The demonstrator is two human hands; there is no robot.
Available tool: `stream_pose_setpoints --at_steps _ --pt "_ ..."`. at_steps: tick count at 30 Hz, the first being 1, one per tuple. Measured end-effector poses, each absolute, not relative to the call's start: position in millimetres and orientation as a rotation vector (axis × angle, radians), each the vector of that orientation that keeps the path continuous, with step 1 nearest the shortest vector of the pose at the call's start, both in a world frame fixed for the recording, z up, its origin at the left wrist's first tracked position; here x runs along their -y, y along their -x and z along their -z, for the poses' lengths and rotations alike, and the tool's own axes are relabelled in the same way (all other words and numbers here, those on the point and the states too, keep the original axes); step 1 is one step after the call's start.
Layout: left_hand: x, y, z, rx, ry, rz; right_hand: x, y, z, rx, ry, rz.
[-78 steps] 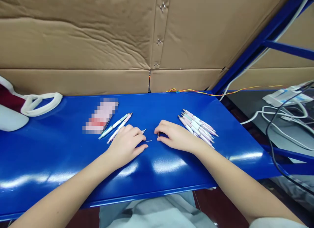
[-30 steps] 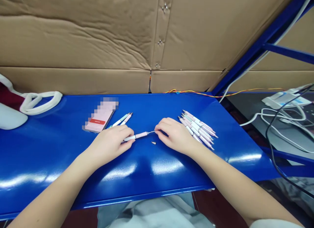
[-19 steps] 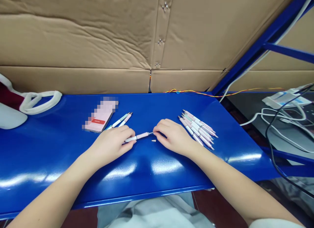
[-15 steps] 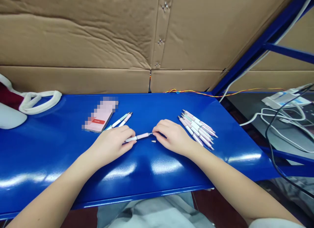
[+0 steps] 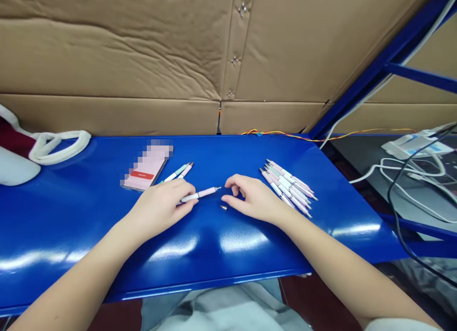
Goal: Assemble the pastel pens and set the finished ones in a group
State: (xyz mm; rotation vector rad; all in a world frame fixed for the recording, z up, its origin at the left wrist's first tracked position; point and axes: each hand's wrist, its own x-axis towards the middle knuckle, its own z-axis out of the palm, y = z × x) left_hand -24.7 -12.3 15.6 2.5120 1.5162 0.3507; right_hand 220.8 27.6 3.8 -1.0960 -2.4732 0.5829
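Observation:
My left hand (image 5: 162,206) is closed on the white rear end of a pink and white pen (image 5: 200,194), which points right just above the blue table (image 5: 89,226). My right hand (image 5: 252,198) rests a little to the right of the pen's bare tip, fingers loosely apart and holding nothing. A small metal pen tip cone (image 5: 223,208) lies on the table beside my right thumb. To the right of that hand lies a pile of several pink and green pens (image 5: 289,184). Two more pens (image 5: 180,171) lie behind my left hand.
A pink notepad (image 5: 146,168) lies at the left of the two pens. A white bag with handles (image 5: 46,143) sits at the far left. Cardboard panels (image 5: 143,60) wall the back. White and black cables (image 5: 407,174) and a blue frame post (image 5: 371,69) fill the right.
My right hand has let go of the pen's front end and drawn slightly back with its fingers apart. My left hand still holds the pen, tilted a little upward.

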Motion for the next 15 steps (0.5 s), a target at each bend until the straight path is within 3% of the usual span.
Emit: stream_pose_setpoints --at_steps 10,15 --pt "10.9 26.2 -16.4 -1.547 -2.487 -0.350 -26.0 -220.2 -4.4 2.734 0.998 -0.517" --pt "11.0 25.9 -17.5 -1.543 -2.480 -0.344 -30.8 -227.3 -6.5 2.333 1.095 -0.873"
